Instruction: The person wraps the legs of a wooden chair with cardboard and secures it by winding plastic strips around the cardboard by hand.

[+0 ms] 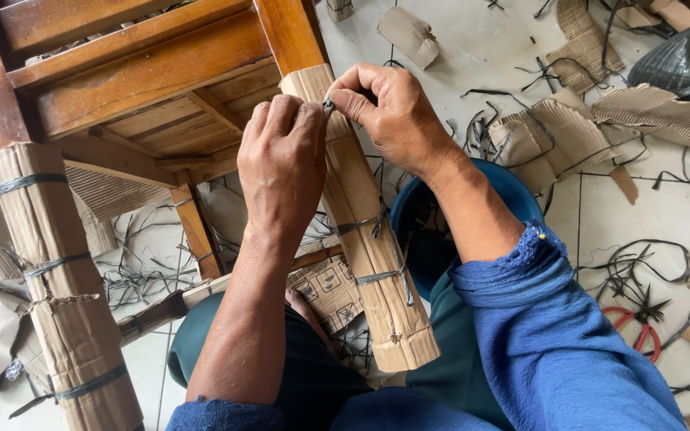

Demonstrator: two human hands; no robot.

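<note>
Leg point(369, 255): cardboard-wrapped, long axis running from lap up and away, tilted left at top.
Strap point(328, 104): at leg's far end, between both hands.
Left hand point(281, 164): closed, pinching strap.
Right hand point(389, 116): closed, pinching strap end; equally near.

We log red-handled scissors point(640, 323) on the floor | right of them: torn cardboard scraps point(557, 132) (corrugated) | above the scissors: black bag point(684, 56) | around them: dark strap offcuts point(632, 263)
</note>
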